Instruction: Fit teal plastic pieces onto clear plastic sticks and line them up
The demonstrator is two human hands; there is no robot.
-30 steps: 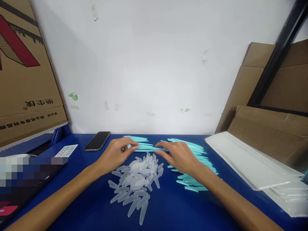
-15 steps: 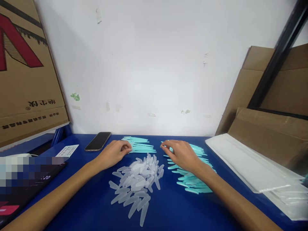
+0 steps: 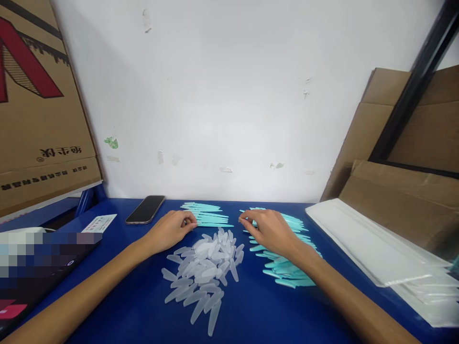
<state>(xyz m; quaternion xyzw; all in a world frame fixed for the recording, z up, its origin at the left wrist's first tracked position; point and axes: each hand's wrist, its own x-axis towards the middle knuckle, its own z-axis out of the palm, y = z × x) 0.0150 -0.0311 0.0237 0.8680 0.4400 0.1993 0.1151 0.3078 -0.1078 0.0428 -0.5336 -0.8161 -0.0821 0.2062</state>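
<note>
My left hand (image 3: 172,230) is closed in a pinch at the near edge of a small group of slim turquoise sticks (image 3: 206,209). Its fingertips are on the left end of the nearest turquoise stick (image 3: 217,225), which points right. My right hand (image 3: 268,229) hovers over a larger spread of turquoise sticks (image 3: 283,267) and hides part of it. The thumb and forefinger are pressed together; whatever is between them is too small to make out. Between my arms lies a heap of translucent whitish, flat, tapered pieces (image 3: 206,260).
A phone (image 3: 146,210) and a printed card (image 3: 100,223) lie left on the blue table (image 3: 136,306), beside a dark-screened device (image 3: 46,282). White plastic packets (image 3: 369,243) are stacked at the right. Cardboard boxes (image 3: 46,129) flank both sides, and a wall (image 3: 222,95) closes off the back.
Almost nothing differs. The nearest turquoise stick at my left fingertips sits very slightly further right relative to its group. My right hand keeps its pinch in the same place.
</note>
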